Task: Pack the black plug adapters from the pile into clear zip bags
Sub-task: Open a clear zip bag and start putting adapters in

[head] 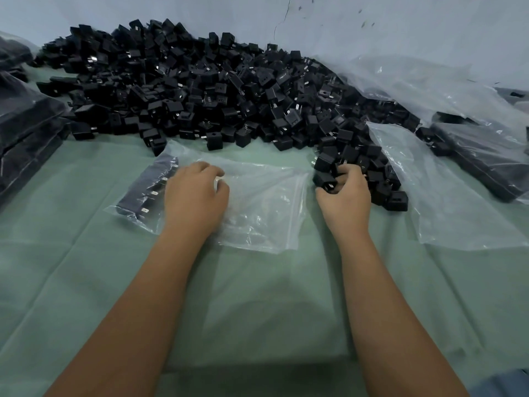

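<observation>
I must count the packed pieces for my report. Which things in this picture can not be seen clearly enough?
Head view only:
- Adapters in the zip bag: a row shows at its left end; the left hand covers the rest.
- Adapters in the right hand: curled fingers hide how many.
- Pile: upper pieces hide the lower ones.
- Filled bags at left: cut off by the frame edge, and glare blurs their contents.

Stacked filled bags cut off at the left edge, right hand's fingertips buried among adapters.
</observation>
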### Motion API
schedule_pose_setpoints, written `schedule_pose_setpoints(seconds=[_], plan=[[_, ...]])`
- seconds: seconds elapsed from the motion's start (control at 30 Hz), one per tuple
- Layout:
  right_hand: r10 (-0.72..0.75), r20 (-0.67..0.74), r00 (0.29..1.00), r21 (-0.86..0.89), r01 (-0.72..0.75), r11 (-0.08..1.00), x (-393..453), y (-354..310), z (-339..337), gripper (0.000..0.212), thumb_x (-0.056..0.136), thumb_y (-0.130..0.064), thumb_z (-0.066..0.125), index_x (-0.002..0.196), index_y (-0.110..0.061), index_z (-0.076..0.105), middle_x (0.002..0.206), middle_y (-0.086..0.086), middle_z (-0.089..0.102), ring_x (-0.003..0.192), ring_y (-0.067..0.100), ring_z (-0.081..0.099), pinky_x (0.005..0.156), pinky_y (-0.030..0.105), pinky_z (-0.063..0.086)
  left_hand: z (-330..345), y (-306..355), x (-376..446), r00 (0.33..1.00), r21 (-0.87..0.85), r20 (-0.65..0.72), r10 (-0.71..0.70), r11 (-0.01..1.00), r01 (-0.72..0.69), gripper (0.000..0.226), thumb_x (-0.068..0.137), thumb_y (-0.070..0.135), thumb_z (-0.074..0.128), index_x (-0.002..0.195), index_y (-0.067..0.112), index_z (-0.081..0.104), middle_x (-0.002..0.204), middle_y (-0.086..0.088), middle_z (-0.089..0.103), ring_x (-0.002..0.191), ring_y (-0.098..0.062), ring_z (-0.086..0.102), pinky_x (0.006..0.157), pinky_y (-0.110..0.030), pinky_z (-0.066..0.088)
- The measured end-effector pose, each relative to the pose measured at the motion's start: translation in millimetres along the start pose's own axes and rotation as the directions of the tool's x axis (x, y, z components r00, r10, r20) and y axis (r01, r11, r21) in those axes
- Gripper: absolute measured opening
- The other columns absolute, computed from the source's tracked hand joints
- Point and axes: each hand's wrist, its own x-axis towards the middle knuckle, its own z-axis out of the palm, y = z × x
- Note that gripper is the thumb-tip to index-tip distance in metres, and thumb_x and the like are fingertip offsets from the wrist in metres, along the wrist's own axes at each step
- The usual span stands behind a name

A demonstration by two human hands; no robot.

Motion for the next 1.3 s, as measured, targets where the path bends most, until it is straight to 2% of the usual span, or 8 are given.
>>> schedule_pose_setpoints(seconds=[0.07, 0.17, 0.3, 0.5, 0.67, 0.83, 1.07, 1.3], plan=[[-0.023, 0.003, 1.0, 0.104, 0.023, 0.994, -0.8, -2.7, 0.0, 0.043, 0.078, -0.01, 0.069, 0.118, -0.016, 0.053, 0.11, -0.002, 0.055, 0.09, 0.008, 0.053, 0.078, 0.011, 0.041, -7.8, 11.9, -0.1, 0.994, -0.104, -0.088, 0.062, 0.992, -0.071, 0.025, 0.096, 0.021, 0.05, 0.108, 0.014, 0.069, 0.112, -0.003, 0.066, 0.1, -0.025, 0.058, 0.087, -0.038, 0.047], [-0.04, -0.032, 0.999, 0.185, 0.045, 0.982, -2.3, -7.2, -0.5, 0.035, 0.077, -0.007, 0.067, 0.109, -0.02, 0.059, 0.108, -0.004, 0.055, 0.091, 0.007, 0.053, 0.075, 0.001, 0.036, -14.3, 38.1, -4.5, 0.991, -0.256, -0.015, 0.13, 0.958, -0.13, 0.012, 0.093, 0.035, 0.051, 0.09, 0.029, 0.061, 0.085, 0.013, 0.062, 0.078, -0.012, 0.058, 0.064, -0.027, 0.043], [-0.072, -0.036, 0.997, 0.333, 0.08, 0.939, -9.4, -17.6, -2.2, 0.028, 0.074, -0.007, 0.063, 0.095, -0.025, 0.059, 0.101, -0.006, 0.055, 0.089, 0.01, 0.055, 0.079, 0.012, 0.043, 3.8, 71.1, -12.9, 0.938, -0.259, 0.264, 0.223, 0.954, -0.153, 0.054, 0.07, 0.077, 0.049, 0.099, 0.032, 0.047, 0.086, 0.017, 0.051, 0.082, -0.008, 0.052, 0.065, -0.031, 0.042], [-0.127, 0.109, 0.986, 0.49, 0.058, 0.87, -17.1, -21.3, 0.3, 0.015, 0.063, -0.008, 0.05, 0.074, -0.018, 0.05, 0.081, 0.003, 0.052, 0.069, 0.009, 0.046, 0.063, 0.017, 0.038, 30.1, 64.4, -15.9, 0.953, -0.369, 0.274, 0.128, 0.929, -0.019, 0.018, 0.076, 0.032, 0.068, 0.089, 0.022, 0.059, 0.079, 0.01, 0.057, 0.077, -0.013, 0.058, 0.067, -0.034, 0.05], [-0.279, 0.217, 0.935, 0.34, 0.196, 0.92, -19.5, -20.8, 3.8, 0.015, 0.065, -0.013, 0.056, 0.078, -0.019, 0.054, 0.08, -0.009, 0.053, 0.072, 0.006, 0.048, 0.064, 0.014, 0.039, 32.5, 57.6, -17.3, 0.982, -0.72, 0.159, -0.102, 0.669, 0.186, 0.02, 0.089, 0.022, 0.059, 0.071, 0.013, 0.057, 0.06, 0.011, 0.053, 0.058, -0.005, 0.046, 0.058, -0.019, 0.04], [-0.38, 0.401, 0.834, 0.137, 0.356, 0.924, -19.2, -17.0, 8.8, 0.027, 0.072, -0.019, 0.075, 0.092, -0.032, 0.062, 0.094, -0.016, 0.062, 0.092, -0.001, 0.049, 0.078, 0.004, 0.032, 25.8, 53.6, -19.1, 0.984, -0.856, 0.119, -0.136, 0.489, 0.171, 0.021, 0.093, 0.015, 0.057, 0.074, 0.009, 0.058, 0.069, 0.002, 0.055, 0.065, -0.005, 0.049, 0.061, -0.01, 0.042], [-0.457, 0.209, 0.864, 0.221, 0.414, 0.883, -26.2, -25.7, 0.6, 0.008, 0.069, -0.01, 0.058, 0.073, -0.014, 0.064, 0.077, -0.007, 0.063, 0.082, 0.011, 0.056, 0.081, 0.03, 0.046, 22.2, 56.0, -21.6, 0.977, -0.863, -0.001, -0.214, 0.494, 0.107, 0.022, 0.093, 0.015, 0.059, 0.071, 0.016, 0.057, 0.068, 0.012, 0.054, 0.064, -0.001, 0.047, 0.064, -0.01, 0.039], [-0.503, 0.357, 0.787, 0.069, 0.515, 0.854, -26.5, -30.6, -0.6, 0.011, 0.071, -0.015, 0.059, 0.068, -0.013, 0.069, 0.071, -0.009, 0.066, 0.082, 0.012, 0.055, 0.088, 0.032, 0.04, 24.1, 58.5, -25.7, 0.995, -0.813, 0.022, -0.095, 0.578, 0.073, 0.023, 0.094, 0.02, 0.057, 0.072, 0.023, 0.053, 0.077, 0.009, 0.055, 0.071, -0.005, 0.051, 0.07, -0.021, 0.04]])
